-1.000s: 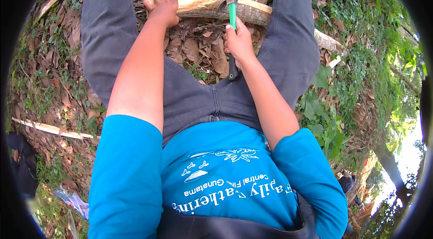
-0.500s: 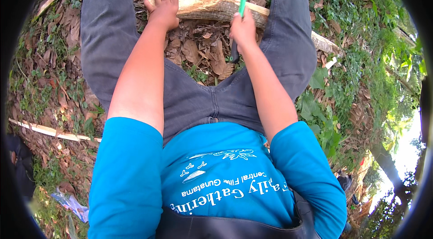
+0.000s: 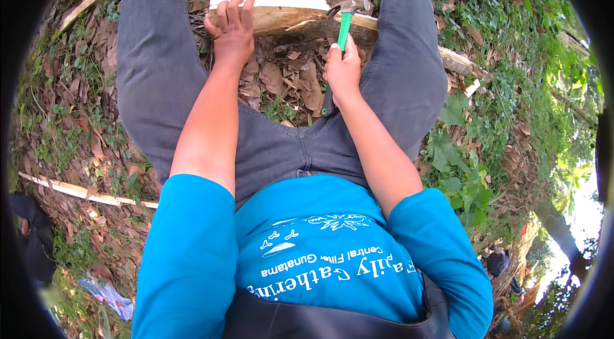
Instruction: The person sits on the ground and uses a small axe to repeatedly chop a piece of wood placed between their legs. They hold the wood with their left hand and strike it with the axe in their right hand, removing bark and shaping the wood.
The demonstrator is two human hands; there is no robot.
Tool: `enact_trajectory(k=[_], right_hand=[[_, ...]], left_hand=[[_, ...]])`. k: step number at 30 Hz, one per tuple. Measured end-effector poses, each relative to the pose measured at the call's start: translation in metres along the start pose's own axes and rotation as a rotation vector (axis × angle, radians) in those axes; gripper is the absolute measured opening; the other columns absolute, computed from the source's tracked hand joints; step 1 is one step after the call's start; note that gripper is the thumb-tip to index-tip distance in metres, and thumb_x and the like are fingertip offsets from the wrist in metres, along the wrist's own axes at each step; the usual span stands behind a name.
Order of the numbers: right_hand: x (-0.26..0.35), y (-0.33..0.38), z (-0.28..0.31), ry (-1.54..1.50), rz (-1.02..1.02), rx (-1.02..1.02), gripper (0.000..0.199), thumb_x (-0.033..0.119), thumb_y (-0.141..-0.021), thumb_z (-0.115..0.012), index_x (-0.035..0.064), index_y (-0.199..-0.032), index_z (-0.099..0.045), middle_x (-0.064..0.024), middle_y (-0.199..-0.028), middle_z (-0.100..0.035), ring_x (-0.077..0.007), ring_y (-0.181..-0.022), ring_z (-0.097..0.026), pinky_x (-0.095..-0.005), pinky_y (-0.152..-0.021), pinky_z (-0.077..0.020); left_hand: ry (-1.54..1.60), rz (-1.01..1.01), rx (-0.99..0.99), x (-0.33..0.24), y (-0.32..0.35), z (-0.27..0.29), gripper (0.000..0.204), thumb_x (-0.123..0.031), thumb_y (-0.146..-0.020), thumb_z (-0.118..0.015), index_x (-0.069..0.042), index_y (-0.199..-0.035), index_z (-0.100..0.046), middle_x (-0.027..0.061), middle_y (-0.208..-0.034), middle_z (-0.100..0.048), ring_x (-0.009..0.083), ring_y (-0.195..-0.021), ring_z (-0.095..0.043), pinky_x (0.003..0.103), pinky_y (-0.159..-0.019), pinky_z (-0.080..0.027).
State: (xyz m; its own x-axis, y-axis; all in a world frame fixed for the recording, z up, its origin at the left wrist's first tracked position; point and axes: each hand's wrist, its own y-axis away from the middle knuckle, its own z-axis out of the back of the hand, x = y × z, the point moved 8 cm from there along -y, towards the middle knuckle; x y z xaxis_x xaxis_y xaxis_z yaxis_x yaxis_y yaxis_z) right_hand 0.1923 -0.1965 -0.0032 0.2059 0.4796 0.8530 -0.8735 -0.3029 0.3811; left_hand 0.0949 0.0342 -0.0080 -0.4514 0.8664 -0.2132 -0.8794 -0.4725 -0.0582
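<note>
A split log (image 3: 281, 19) lies across the ground between my legs, with pale bare wood and a bright white strip along its far edge. My left hand (image 3: 231, 32) grips its left end, fingers bent over the far edge. In my right hand (image 3: 343, 69) is a claw hammer (image 3: 345, 27) with a green and black handle, fingers wrapped round the handle's middle. The hammer's metal head is over the right part of the log, close to its far edge. Whether it touches the wood, I cannot tell. My right leg covers part of the log's right side.
My legs in dark trousers (image 3: 409, 51) are spread on either side of the log. Dry leaves (image 3: 275, 77) and green plants (image 3: 505, 83) cover the ground. Thin wooden strips (image 3: 83, 192) lie to the left. A crumpled plastic wrapper (image 3: 109, 297) is at the lower left.
The log has turned, so its bark side no longer shows and a white strip faces up. The hammer head has come nearer to me, over the log. My left hand stays on the left end.
</note>
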Motion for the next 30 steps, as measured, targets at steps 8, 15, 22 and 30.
enact_trajectory(k=[8, 15, 22, 30], right_hand=[[0.002, -0.012, -0.012, -0.109, -0.055, -0.081, 0.033, 0.012, -0.098, -0.052, 0.0007, -0.129, -0.054, -0.0098, -0.086, -0.065, -0.0193, -0.08, -0.068, -0.0356, -0.074, -0.0533], [0.057, -0.037, 0.013, -0.22, 0.197, -0.231, 0.013, 0.014, -0.102, -0.048, 0.0045, -0.11, -0.05, -0.0013, -0.075, -0.052, -0.0084, -0.057, -0.048, -0.0282, -0.052, -0.0414], [0.026, -0.03, -0.009, -0.235, 0.017, -0.146, 0.016, 0.016, -0.101, -0.05, 0.0027, -0.109, -0.055, -0.0029, -0.08, -0.057, -0.0096, -0.064, -0.051, -0.0292, -0.059, -0.0435], [0.021, -0.015, -0.02, 0.241, 0.162, -0.134, 0.015, 0.017, -0.099, -0.05, 0.0034, -0.107, -0.051, -0.0158, -0.086, -0.061, -0.0294, -0.078, -0.062, -0.0431, -0.073, -0.0474]], left_hand=[[-0.136, -0.087, 0.083, 0.003, -0.061, 0.003, 0.099, -0.03, -0.057, -0.09, -0.017, -0.138, -0.035, 0.0048, -0.135, -0.041, 0.0296, -0.133, -0.038, 0.059, -0.114, -0.023], [-0.175, -0.172, -0.048, 0.002, -0.051, -0.003, 0.101, -0.033, -0.05, -0.093, -0.013, -0.132, -0.037, 0.0062, -0.13, -0.044, 0.0273, -0.124, -0.045, 0.05, -0.11, -0.029], [-0.174, -0.197, -0.062, 0.003, -0.049, -0.003, 0.106, -0.036, -0.048, -0.094, -0.013, -0.134, -0.036, 0.0058, -0.133, -0.044, 0.027, -0.124, -0.045, 0.049, -0.108, -0.03], [-0.156, -0.222, -0.053, -0.003, -0.049, 0.0, 0.105, -0.035, -0.049, -0.094, -0.012, -0.134, -0.036, 0.0058, -0.134, -0.043, 0.0284, -0.125, -0.043, 0.049, -0.108, -0.029]])
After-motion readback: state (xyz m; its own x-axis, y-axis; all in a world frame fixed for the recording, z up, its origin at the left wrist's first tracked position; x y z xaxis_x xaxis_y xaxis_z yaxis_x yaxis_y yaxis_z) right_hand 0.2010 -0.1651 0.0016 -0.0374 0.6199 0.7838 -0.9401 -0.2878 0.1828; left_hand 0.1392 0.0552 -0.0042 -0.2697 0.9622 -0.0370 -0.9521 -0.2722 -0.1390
